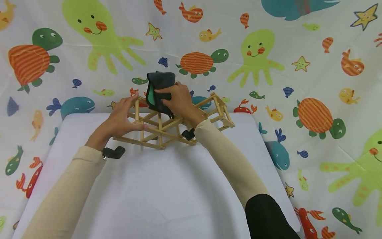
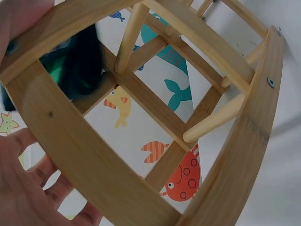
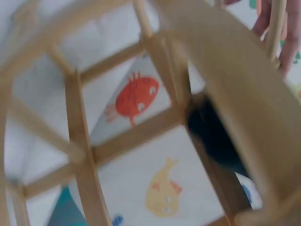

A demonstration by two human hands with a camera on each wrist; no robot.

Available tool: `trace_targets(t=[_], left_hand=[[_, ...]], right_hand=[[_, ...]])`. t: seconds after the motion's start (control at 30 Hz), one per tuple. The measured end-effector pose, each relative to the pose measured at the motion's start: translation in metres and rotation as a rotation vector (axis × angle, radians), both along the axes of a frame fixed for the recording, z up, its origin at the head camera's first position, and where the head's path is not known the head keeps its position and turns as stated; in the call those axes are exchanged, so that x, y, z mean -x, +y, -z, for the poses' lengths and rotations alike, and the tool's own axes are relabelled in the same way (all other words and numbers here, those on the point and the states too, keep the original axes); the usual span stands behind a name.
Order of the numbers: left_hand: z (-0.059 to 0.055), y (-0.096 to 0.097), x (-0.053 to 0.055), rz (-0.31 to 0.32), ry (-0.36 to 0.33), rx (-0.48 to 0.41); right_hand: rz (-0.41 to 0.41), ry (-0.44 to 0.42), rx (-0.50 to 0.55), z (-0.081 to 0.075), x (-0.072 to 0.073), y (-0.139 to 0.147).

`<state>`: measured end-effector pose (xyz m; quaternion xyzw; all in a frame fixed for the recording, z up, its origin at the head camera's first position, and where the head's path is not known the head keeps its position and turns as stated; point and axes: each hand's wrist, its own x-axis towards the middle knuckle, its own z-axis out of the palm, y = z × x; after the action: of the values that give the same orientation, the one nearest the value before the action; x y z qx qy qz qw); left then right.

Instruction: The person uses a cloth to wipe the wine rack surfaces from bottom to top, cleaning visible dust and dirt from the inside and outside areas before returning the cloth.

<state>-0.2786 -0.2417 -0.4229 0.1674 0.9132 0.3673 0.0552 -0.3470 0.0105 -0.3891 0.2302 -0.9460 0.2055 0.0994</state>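
A light wooden slatted rack (image 1: pixel 140 143), made of bars and round dowels, stands at the back of the white table. My left hand (image 1: pixel 120 116) grips its left end, thumb on the near side and fingers on the far side; the left wrist view shows the fingers (image 2: pixel 44 172) behind a slat. My right hand (image 1: pixel 182 101) pinches a dark, folded cloth-like thing (image 1: pixel 162 81) with a green patch on its side. This dark thing is over the rack's left part, its lower end among the bars. In the right wrist view, rack bars partly hide the dark thing (image 3: pixel 216 136).
The white-covered table (image 1: pixel 167 192) stretches out in front of the rack. Behind and around it hangs a white curtain (image 1: pixel 286 43) printed with sea animals. The rack's right end (image 1: pixel 222 111) reaches back toward the curtain.
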Motion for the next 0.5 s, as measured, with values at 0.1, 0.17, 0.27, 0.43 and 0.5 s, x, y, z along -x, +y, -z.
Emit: trace_targets(t=[0.1, 0.17, 0.27, 0.43, 0.5], left_hand=[[0.002, -0.001, 0.001, -0.003, 0.004, -0.008], [0.003, 0.000, 0.002, 0.001, 0.003, -0.006], [0.003, 0.001, 0.003, 0.004, 0.002, 0.001], [0.000, 0.001, 0.003, -0.005, -0.001, 0.013], [0.000, 0.000, 0.001, -0.009, -0.006, 0.017]], right_hand=[[-0.036, -0.118, -0.067, 0.005, 0.001, -0.001], [-0.013, -0.090, -0.118, 0.007, 0.002, 0.001], [0.083, 0.084, -0.108, 0.006, 0.001, 0.005], [0.187, 0.260, 0.104, 0.002, 0.000, 0.009], [0.129, 0.205, 0.113, 0.001, 0.000, 0.008]])
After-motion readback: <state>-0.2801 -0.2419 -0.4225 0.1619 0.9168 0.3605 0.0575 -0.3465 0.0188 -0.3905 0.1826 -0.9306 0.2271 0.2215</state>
